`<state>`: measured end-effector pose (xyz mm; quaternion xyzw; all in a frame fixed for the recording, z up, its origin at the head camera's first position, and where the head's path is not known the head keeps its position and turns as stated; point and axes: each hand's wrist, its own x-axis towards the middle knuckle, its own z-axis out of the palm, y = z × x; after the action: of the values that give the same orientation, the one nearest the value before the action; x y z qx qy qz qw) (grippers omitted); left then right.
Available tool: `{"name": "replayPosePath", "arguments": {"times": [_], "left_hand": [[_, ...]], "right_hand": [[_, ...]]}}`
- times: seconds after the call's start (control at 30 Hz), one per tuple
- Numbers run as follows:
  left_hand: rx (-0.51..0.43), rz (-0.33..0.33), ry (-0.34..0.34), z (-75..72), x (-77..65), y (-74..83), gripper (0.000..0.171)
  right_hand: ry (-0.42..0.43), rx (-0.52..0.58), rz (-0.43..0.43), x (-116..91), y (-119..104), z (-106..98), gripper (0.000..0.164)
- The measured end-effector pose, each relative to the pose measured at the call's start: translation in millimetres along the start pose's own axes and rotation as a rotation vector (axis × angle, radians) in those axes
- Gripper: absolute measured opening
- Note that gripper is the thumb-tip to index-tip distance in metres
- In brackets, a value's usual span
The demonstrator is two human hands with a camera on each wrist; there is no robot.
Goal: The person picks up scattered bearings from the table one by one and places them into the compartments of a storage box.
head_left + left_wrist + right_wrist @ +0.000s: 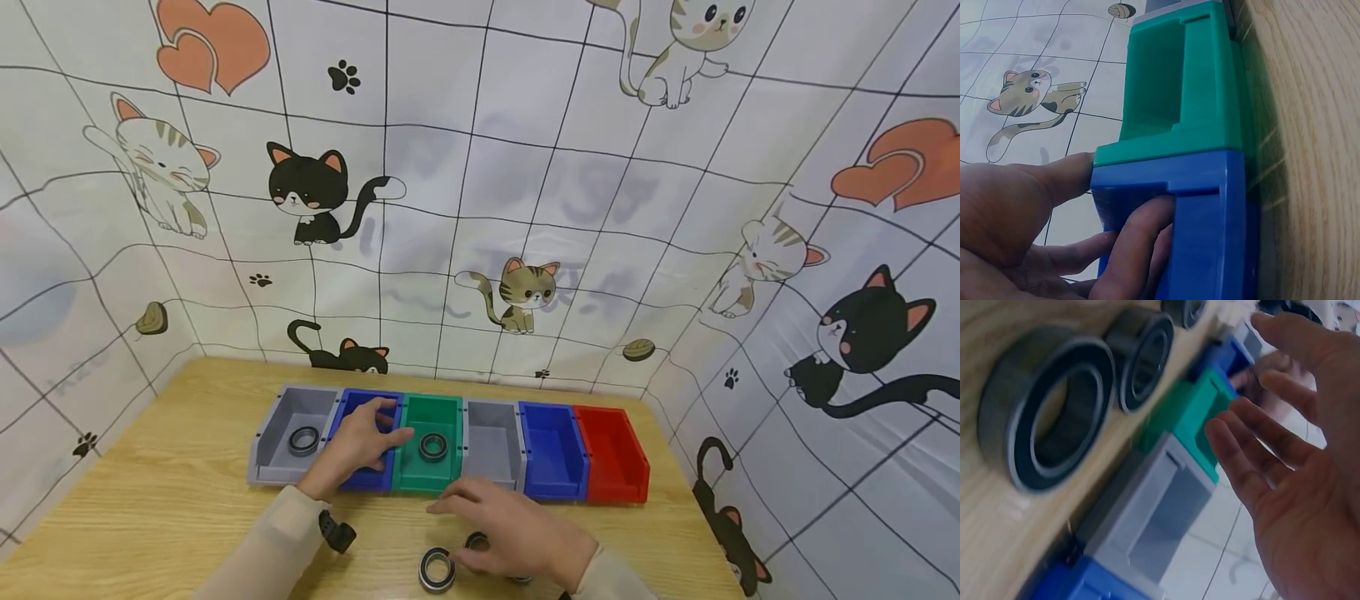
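My left hand (363, 437) reaches over the left blue bin (1210, 244). Some of its fingers (1141, 240) dip inside, and the thumb lies at the wall shared with the green bin (412, 408). No bearing shows in this hand, though part of the bin's inside is hidden. My right hand (513, 529) hovers with spread, loosely bent fingers and holds nothing. Below and beside it on the table are a ball bearing (437, 570), a second bearing (477, 542) and a third (521, 578), partly covered by the hand in the head view.
One bearing (432, 447) lies in the green bin, another (303, 441) in the left grey bin (281, 417). Rightward in the row stand a second grey bin (491, 425), a second blue bin (553, 442) and a red bin (615, 450). A cat-patterned curtain (435, 192) hangs behind the table (150, 492).
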<state>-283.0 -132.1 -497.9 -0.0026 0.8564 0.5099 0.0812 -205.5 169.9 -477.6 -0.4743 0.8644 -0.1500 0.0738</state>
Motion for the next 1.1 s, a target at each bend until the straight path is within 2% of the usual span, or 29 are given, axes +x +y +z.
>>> {"name": "replayPosePath", "arguments": {"times": [0.1, 0.2, 0.37, 0.73, 1.1], "left_hand": [[-0.006, -0.003, -0.002, 1.3, -1.7, 0.7, 0.077], [-0.012, -0.003, -0.003, 3.3, -2.9, 0.6, 0.077], [-0.030, -0.012, -0.012, 5.4, -2.5, 0.9, 0.077], [-0.038, -0.027, -0.019, 1.8, 0.4, -3.2, 0.078], [-0.034, -0.027, -0.021, 0.0, 2.4, -4.2, 0.078]], "right_hand": [[-0.115, 0.027, -0.003, 4, -4, 7, 0.056], [-0.169, 0.007, -0.041, 6, -6, 14, 0.054], [-0.192, -0.041, -0.132, 8, -5, 20, 0.048], [-0.257, -0.010, -0.138, 15, -6, 24, 0.045], [-0.263, -0.035, -0.155, 20, -5, 25, 0.043]]}}
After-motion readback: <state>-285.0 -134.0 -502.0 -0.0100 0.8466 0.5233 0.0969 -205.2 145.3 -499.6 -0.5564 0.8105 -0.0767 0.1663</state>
